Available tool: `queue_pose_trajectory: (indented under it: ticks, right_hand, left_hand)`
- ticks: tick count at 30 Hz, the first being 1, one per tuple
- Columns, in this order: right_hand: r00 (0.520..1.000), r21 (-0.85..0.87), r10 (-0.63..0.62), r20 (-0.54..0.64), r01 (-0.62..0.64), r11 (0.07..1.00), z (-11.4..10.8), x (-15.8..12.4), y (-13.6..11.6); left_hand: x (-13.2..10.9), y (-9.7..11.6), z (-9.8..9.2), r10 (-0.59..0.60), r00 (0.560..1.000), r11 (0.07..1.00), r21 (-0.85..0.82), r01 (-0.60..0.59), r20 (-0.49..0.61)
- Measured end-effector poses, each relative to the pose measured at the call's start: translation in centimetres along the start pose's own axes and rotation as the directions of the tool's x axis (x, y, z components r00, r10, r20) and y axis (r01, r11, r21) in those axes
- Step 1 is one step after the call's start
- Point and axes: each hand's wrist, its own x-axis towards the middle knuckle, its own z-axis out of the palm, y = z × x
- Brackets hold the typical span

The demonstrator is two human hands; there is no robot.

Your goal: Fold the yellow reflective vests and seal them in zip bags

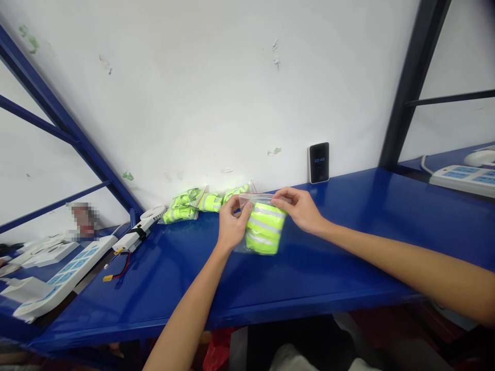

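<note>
Both hands hold a clear zip bag [258,198] above the blue shelf [317,268]. Inside it sits a folded neon-yellow vest with grey reflective stripes [265,228]. My left hand [231,224] pinches the bag's top edge at its left end. My right hand [299,207] pinches the same edge at its right end. The bag stands upright on the shelf surface between the two hands.
Several bagged yellow vests [193,203] lie by the wall behind my left hand. A black device with a lit screen [318,162] leans on the wall. White power strips [65,278], a small white fan [152,212] and loose wires [118,268] sit at the left; another power strip [462,179] lies far right.
</note>
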Motion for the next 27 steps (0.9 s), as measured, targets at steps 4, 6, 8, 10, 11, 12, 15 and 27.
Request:
queue_pose_trajectory:
  ticks: [4,6,8,10,11,12,15,27]
  right_hand:
    - [0.989,-0.011,0.140,0.043,-0.139,0.990,-0.3,0.3,0.7]
    - [0.979,-0.062,0.183,0.091,-0.177,0.982,-0.4,0.3,1.2]
    - [0.969,-0.086,0.212,0.125,-0.202,0.976,-0.6,0.4,1.5]
    - [0.943,-0.035,0.290,0.165,-0.288,0.957,-0.9,0.7,1.7]
    - [0.910,0.017,0.358,0.210,-0.370,0.929,-1.2,0.9,1.8]
    - [0.855,0.069,0.431,0.287,-0.468,0.881,-1.6,1.1,1.8]
    - [0.613,0.084,0.545,0.572,-0.704,0.705,-2.5,1.5,2.1]
    - [0.815,-0.202,0.426,0.393,-0.375,0.905,0.1,-0.6,1.6]
  left_hand:
    - [0.1,-1.5,0.6,-0.268,0.954,0.949,-0.132,0.286,0.136]
    - [0.0,-2.6,0.9,-0.347,0.928,0.922,-0.133,0.364,0.134]
    - [0.0,-3.5,0.9,-0.371,0.920,0.913,-0.133,0.387,0.130]
    - [0.1,-4.0,0.7,-0.351,0.924,0.917,-0.142,0.372,0.152]
    - [0.1,-4.1,0.6,-0.336,0.926,0.920,-0.152,0.362,0.174]
    - [0.1,-4.0,0.6,-0.321,0.926,0.921,-0.163,0.354,0.200]
    - [-0.1,-3.5,0.5,-0.303,0.901,0.923,-0.139,0.358,0.309]
    - [-0.4,-4.9,0.5,-0.360,0.887,0.932,0.079,0.353,0.289]
